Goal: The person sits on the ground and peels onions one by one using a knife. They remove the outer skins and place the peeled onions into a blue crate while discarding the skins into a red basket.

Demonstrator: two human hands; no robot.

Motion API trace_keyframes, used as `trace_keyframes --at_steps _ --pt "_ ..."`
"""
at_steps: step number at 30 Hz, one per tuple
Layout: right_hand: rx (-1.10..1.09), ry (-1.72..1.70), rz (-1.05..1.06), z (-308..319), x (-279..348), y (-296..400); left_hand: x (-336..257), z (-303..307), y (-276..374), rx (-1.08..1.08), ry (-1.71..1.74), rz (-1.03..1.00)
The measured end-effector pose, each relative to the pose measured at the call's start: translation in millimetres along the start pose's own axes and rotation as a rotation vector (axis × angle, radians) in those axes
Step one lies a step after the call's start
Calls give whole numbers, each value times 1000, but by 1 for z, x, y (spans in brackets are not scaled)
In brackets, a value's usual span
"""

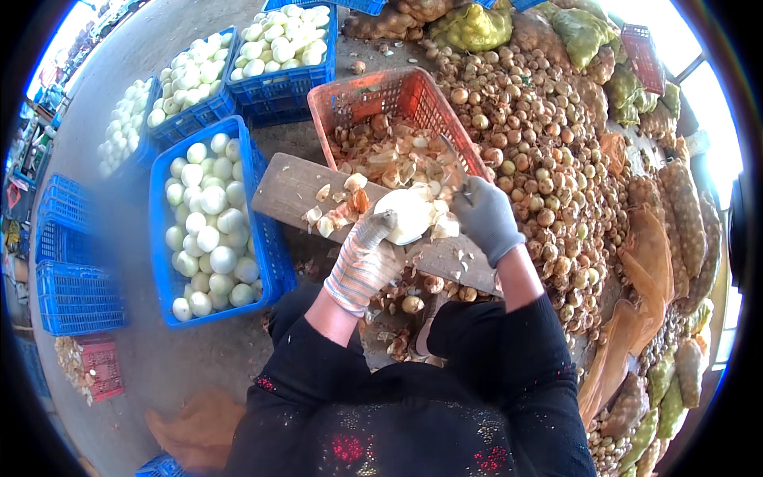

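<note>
My left hand (pixel 369 253), in a striped knit glove, holds a large peeled white onion (pixel 404 216) over a wooden board (pixel 292 185). Just right of the onion, my right hand (pixel 484 216), in a grey glove, is closed on the handle of a knife (pixel 454 156), whose blade points up and away over the crate. Onion skins and trimmings (pixel 343 206) lie on the board. Beyond it a red plastic crate (pixel 438 107) holds many loose skins (pixel 387 146).
On the left stands a blue crate (pixel 156 238) of peeled onions, with several more blue crates (pixel 280 89) behind. Unpeeled onions (pixel 536 173) form a large heap on the right, edged by filled mesh sacks (pixel 682 208). Empty blue crates (pixel 80 298) sit far left.
</note>
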State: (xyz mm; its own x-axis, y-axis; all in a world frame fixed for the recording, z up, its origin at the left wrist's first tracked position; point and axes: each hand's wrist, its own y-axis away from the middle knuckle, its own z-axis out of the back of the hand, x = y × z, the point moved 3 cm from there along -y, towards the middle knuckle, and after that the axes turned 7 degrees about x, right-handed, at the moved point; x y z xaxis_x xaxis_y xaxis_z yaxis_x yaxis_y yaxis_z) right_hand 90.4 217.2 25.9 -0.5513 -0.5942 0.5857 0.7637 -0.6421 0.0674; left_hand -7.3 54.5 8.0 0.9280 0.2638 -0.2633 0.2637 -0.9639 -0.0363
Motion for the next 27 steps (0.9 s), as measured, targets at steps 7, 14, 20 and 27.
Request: trace_keyframes --at_steps 7,14,20,27 --pt "304 -568 -193 30 52 23 -5 8 0 18 -129 -39" --pt "243 -329 49 1 70 25 -4 2 -1 -41 -114 -91" --pt "160 -559 -303 12 3 -4 -4 -1 2 -16 -25 -52" --pt "412 -525 -93 17 65 4 -5 11 -2 -56 -190 -83"
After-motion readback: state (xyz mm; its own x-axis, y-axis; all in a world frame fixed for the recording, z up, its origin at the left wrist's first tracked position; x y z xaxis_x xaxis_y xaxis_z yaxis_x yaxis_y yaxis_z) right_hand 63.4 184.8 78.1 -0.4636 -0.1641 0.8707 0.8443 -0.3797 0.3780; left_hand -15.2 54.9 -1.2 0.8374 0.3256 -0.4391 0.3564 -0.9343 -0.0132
